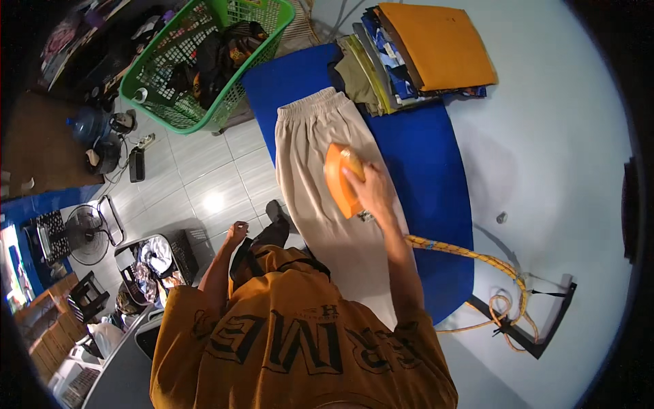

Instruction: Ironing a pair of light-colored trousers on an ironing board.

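My right hand grips the handle of an orange clothes iron. Beneath the iron lies a cream skirt or pair of trousers with a gathered elastic waistband, spread lengthwise on a blue ironing board. Soft creases run down the fabric from the waistband. The garment's lower end passes out of sight behind my orange shirt. My left hand hangs by my side over the floor, fingers loosely curled and holding nothing that I can see. The iron's yellow patterned cord trails from behind my right forearm.
Folded clothes are stacked at the board's far end, against the pale wall. A green laundry basket with dark clothes stands beyond to the left. The cord loops round a black wall bracket. A fan and dark basket stand left.
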The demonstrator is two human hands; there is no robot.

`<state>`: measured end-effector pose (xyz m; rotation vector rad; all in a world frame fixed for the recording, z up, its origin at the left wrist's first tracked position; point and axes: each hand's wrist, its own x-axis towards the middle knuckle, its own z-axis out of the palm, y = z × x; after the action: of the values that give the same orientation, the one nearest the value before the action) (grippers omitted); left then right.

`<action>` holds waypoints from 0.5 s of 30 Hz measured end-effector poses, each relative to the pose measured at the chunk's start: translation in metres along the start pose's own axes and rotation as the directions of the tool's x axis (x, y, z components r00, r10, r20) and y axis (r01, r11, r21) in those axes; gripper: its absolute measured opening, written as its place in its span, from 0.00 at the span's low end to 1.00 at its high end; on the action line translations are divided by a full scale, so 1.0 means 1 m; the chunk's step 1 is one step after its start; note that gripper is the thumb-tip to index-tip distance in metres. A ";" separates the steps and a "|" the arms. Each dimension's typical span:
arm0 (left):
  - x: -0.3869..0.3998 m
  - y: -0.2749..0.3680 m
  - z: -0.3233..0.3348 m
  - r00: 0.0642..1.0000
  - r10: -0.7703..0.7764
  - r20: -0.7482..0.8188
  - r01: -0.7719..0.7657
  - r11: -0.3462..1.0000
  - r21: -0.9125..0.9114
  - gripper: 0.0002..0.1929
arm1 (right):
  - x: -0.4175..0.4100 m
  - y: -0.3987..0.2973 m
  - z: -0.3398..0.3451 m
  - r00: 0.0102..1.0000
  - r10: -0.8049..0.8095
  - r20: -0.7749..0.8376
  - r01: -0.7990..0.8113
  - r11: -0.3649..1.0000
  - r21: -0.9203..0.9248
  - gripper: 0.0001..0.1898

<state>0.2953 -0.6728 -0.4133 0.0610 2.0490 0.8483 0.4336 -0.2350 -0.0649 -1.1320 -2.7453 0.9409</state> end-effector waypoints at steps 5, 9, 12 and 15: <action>0.016 0.029 -0.001 0.996 0.081 0.029 -0.080 0.996 -0.037 0.15 | -0.027 -0.021 0.028 0.992 0.100 0.074 -0.104 0.994 0.041 0.29; 0.017 0.052 -0.004 0.996 0.072 0.051 -0.070 0.997 -0.036 0.16 | -0.026 -0.032 0.011 0.998 -0.023 0.065 0.021 0.999 0.024 0.28; 0.012 0.053 -0.004 0.996 0.045 0.071 -0.039 0.996 -0.083 0.16 | -0.041 -0.052 0.004 0.983 -0.176 0.053 0.170 0.980 0.104 0.28; 0.009 0.043 -0.004 0.996 -0.028 0.088 0.028 1.000 0.006 0.16 | -0.063 -0.078 0.014 0.968 -0.213 0.132 0.211 0.977 0.031 0.30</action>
<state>0.2751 -0.6391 -0.3932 0.0707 1.9648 0.8097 0.4273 -0.3265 -0.0214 -0.7773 -2.8834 1.0448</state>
